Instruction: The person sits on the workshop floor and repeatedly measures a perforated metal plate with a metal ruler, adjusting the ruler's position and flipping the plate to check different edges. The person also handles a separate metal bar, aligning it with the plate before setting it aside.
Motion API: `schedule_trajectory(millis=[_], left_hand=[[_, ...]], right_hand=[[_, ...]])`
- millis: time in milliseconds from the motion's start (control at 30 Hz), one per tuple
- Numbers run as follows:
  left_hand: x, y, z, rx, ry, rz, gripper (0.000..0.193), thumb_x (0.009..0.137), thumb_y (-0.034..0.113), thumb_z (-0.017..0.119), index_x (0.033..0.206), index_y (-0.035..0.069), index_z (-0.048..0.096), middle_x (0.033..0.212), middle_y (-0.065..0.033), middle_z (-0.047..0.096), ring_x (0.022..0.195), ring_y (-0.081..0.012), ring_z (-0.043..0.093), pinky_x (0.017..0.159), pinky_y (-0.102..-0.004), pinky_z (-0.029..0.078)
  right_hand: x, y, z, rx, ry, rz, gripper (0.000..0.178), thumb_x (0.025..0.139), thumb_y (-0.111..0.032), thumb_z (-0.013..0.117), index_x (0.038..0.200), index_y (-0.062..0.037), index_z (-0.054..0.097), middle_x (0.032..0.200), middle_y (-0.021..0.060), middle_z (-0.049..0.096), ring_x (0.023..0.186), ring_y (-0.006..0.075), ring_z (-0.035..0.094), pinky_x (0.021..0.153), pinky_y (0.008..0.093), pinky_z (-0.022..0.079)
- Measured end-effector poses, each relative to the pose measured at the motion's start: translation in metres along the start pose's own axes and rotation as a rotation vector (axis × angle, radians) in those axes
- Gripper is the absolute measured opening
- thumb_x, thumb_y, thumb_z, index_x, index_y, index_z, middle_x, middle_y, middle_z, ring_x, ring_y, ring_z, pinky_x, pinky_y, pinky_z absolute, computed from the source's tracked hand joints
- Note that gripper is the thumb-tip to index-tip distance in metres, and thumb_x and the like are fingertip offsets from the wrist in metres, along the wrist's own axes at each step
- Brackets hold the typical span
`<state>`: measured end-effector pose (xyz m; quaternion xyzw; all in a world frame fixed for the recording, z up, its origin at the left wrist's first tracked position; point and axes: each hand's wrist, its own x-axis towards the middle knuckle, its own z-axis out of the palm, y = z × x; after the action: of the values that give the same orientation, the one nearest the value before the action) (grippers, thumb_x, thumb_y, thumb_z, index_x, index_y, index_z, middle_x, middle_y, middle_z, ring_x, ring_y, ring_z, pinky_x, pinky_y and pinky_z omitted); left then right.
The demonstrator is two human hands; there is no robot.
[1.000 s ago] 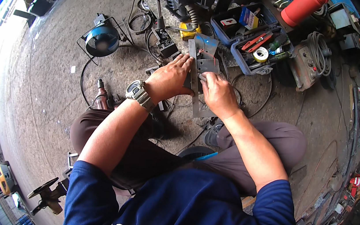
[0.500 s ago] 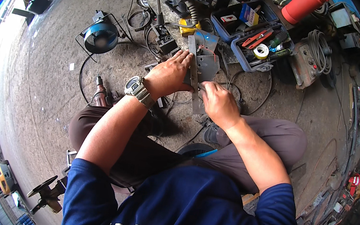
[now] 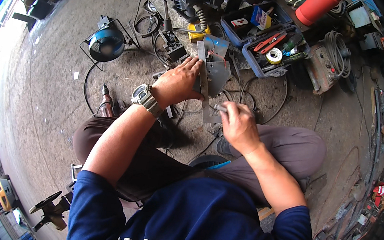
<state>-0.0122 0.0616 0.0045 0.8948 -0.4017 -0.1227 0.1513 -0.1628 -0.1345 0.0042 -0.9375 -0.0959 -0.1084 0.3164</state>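
My left hand (image 3: pixel 179 81), with a watch on its wrist, lies stretched out along a long narrow steel straightedge (image 3: pixel 202 74). Its fingertips and thumb press near the strip's left side. Under and to the right of the strip is a grey metal plate (image 3: pixel 217 75), which has small holes and a bluish far part. Just right of the strip's near end, my right hand (image 3: pixel 240 128) is closed around a short grey stick-like tool (image 3: pixel 221 107). The tool's tip points left toward the strip; its exact kind cannot be made out.
Beyond my hands stands an open blue toolbox (image 3: pixel 264 71) with tape and hand tools. A blue round fan (image 3: pixel 106 44) and a drill (image 3: pixel 106 103) are at left. Cables loop over the floor. At right are a red cylinder (image 3: pixel 316 10) and a cable-wrapped box (image 3: pixel 323 68).
My right hand has moved nearer to me and slightly right, away from the plate, so the grey tool shows more. My left hand stays pressed on the strip.
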Motion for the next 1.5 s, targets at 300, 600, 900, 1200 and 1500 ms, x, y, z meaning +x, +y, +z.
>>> schedule_trajectory(millis=[300,600,900,1200,1500], left_hand=[[-0.02,-0.009,0.003,-0.132,0.155,-0.119,0.104,0.076,0.047,0.081,0.148,-0.008,0.03,0.154,-0.0284,0.031,0.146,-0.0363,0.03,0.118,-0.0395,0.031],[-0.067,0.042,0.035,-1.769,0.346,-0.994,0.031,0.1,0.033,0.06,0.108,0.003,0.061,0.086,-0.0037,0.066,0.066,-0.0135,0.06,0.056,-0.0253,0.046],[-0.063,0.045,0.063,-1.937,0.439,-0.85,0.016,0.102,0.014,0.054,0.107,-0.001,0.057,0.094,-0.0122,0.066,0.083,-0.022,0.065,0.076,-0.0359,0.055],[-0.061,0.037,0.072,-1.855,0.64,-0.921,0.015,0.103,0.016,0.052,0.104,0.002,0.057,0.09,-0.008,0.066,0.075,-0.0163,0.063,0.068,-0.0301,0.051],[-0.051,0.028,0.086,-1.828,0.691,-0.96,0.015,0.104,0.016,0.05,0.103,0.002,0.056,0.088,-0.0066,0.065,0.075,-0.0153,0.063,0.067,-0.0295,0.051]], right_hand=[[-0.006,-0.001,0.034,0.041,-0.018,-0.086,0.025,0.087,-0.007,0.066,0.108,-0.0009,0.055,0.091,0.0162,0.068,0.084,0.0332,0.066,0.078,0.0416,0.048],[-0.016,-0.014,0.04,0.148,-0.095,-0.088,0.025,0.087,-0.007,0.066,0.109,-0.0026,0.054,0.092,0.0145,0.068,0.085,0.0312,0.066,0.077,0.0406,0.049],[-0.015,-0.014,0.042,0.318,-0.038,0.017,0.022,0.085,-0.003,0.066,0.104,-0.002,0.056,0.091,0.0166,0.068,0.083,0.0349,0.067,0.077,0.043,0.052],[0.008,-0.005,0.037,0.51,-0.061,0.141,0.022,0.085,0.003,0.057,0.105,0.0013,0.063,0.091,0.019,0.069,0.083,0.034,0.07,0.073,0.04,0.056],[0.013,0.003,0.046,0.462,-0.162,0.144,0.018,0.086,0.005,0.054,0.099,0.0025,0.066,0.088,0.0172,0.067,0.076,0.034,0.068,0.068,0.0375,0.054]])
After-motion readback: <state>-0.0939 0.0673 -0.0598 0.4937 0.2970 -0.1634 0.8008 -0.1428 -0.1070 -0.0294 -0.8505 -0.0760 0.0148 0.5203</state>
